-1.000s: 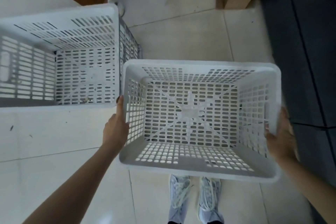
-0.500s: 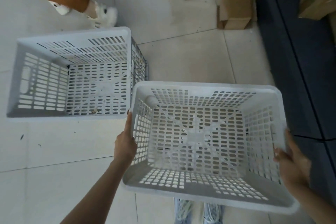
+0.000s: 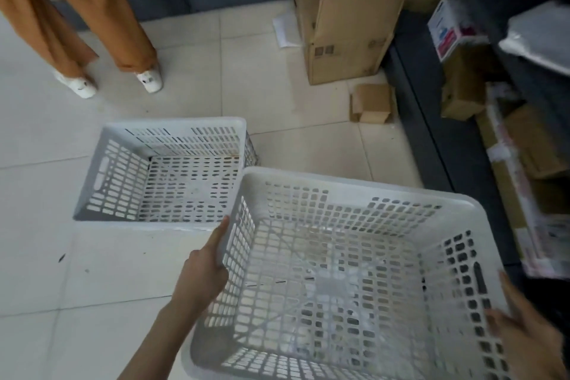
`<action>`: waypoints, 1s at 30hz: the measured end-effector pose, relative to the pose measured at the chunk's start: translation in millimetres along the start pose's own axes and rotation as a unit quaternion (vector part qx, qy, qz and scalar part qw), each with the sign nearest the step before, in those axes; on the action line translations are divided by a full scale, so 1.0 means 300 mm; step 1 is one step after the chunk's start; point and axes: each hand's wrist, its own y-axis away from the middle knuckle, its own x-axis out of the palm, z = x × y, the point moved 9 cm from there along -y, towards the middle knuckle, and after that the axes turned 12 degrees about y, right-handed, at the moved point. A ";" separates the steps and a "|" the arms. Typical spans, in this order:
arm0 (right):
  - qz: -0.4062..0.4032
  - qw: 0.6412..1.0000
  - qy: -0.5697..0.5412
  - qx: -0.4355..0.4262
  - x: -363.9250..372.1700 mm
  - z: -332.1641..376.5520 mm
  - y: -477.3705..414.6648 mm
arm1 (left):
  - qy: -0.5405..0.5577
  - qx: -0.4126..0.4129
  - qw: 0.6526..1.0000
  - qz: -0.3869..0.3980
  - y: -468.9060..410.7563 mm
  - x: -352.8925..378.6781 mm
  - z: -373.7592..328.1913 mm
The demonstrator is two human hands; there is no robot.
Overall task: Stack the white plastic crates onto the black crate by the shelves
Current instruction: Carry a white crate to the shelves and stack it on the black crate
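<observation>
I hold a white perforated plastic crate (image 3: pixel 345 188) off the floor, low and to the right in the head view. My left hand (image 3: pixel 205 271) grips its left wall and my right hand (image 3: pixel 524 336) grips its right wall near the handle slot. A second white crate (image 3: pixel 172 125) stands on the tiled floor just left of and beyond the held one. Under that second crate's right edge a dark crate wall (image 3: pixel 252 151) shows. Both white crates are empty.
A person in orange trousers (image 3: pixel 92 9) and white shoes stands at the upper left. Cardboard boxes (image 3: pixel 345 37) sit on the floor by the dark shelves (image 3: pixel 447 139) along the right side. Light floor tiles (image 3: pixel 92 271) lie at the left.
The view has tilted up, showing the standing person, boxes and shelves. The held crate has shifted lower and to the right in view, staying in both hands.
</observation>
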 end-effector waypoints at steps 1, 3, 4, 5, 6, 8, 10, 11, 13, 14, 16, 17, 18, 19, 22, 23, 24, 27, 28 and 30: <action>0.007 1.000 -0.011 -0.017 -0.052 0.106 0.056 | 0.000 0.004 1.000 -0.014 0.031 -0.068 -0.049; 0.032 0.996 -0.028 -0.082 -0.169 0.353 0.238 | 0.002 0.014 0.999 -0.048 0.111 -0.224 -0.146; 0.027 0.994 -0.025 -0.103 -0.215 0.412 0.288 | 0.003 0.020 0.998 -0.065 0.163 -0.303 -0.188; 0.012 0.990 -0.030 -0.139 -0.278 0.505 0.377 | 0.012 0.025 0.996 -0.085 0.222 -0.381 -0.227; -0.005 0.986 -0.037 -0.164 -0.335 0.574 0.442 | 0.024 0.029 0.994 -0.105 0.278 -0.453 -0.262; -0.042 0.980 0.012 -0.195 -0.445 0.647 0.539 | 0.046 0.035 0.988 -0.146 0.419 -0.596 -0.337; -0.065 0.974 0.028 -0.214 -0.555 0.730 0.699 | 0.064 0.046 0.980 -0.181 0.578 -0.729 -0.400; -0.073 0.972 0.031 -0.222 -0.607 0.751 0.777 | 0.074 0.055 0.977 -0.193 0.663 -0.792 -0.420; -0.093 0.970 0.037 -0.223 -0.699 0.767 0.946 | 0.097 0.069 0.970 -0.214 0.830 -0.892 -0.426; -0.107 0.968 0.029 -0.224 -0.744 0.767 1.033 | 0.113 0.074 0.965 -0.226 0.914 -0.927 -0.411; -0.130 0.966 0.013 -0.224 -0.818 0.768 1.204 | 0.150 0.080 0.954 -0.249 1.083 -0.978 -0.362; -0.142 0.963 0.023 -0.229 -0.847 0.753 1.283 | 0.161 0.084 0.950 -0.254 1.160 -0.996 -0.340; -0.148 0.960 0.024 -0.235 -0.872 0.726 1.354 | 0.174 0.093 0.948 -0.250 1.224 -1.007 -0.324; -0.156 0.960 0.020 -0.232 -0.897 0.689 1.420 | 0.182 0.101 0.949 -0.238 1.278 -1.017 -0.310; -0.203 0.952 0.043 -0.226 -0.969 0.601 1.645 | 0.195 0.123 0.951 -0.207 1.406 -1.047 -0.298; -0.213 0.951 0.034 -0.221 -0.992 0.560 1.709 | 0.193 0.133 0.953 -0.193 1.443 -1.054 -0.299; -0.217 0.952 0.023 -0.214 -1.010 0.517 1.774 | 0.197 0.150 0.953 -0.177 1.477 -1.059 -0.310; -0.240 0.957 -0.019 -0.163 -1.056 0.341 1.953 | 0.198 0.178 0.955 -0.133 1.587 -1.050 -0.364; -0.251 0.957 -0.031 -0.144 -1.069 0.280 2.008 | 0.196 0.192 0.954 -0.121 1.622 -1.039 -0.379; -0.275 0.953 -0.050 -0.114 -1.094 0.163 2.114 | 0.198 0.220 0.949 -0.105 1.685 -1.011 -0.397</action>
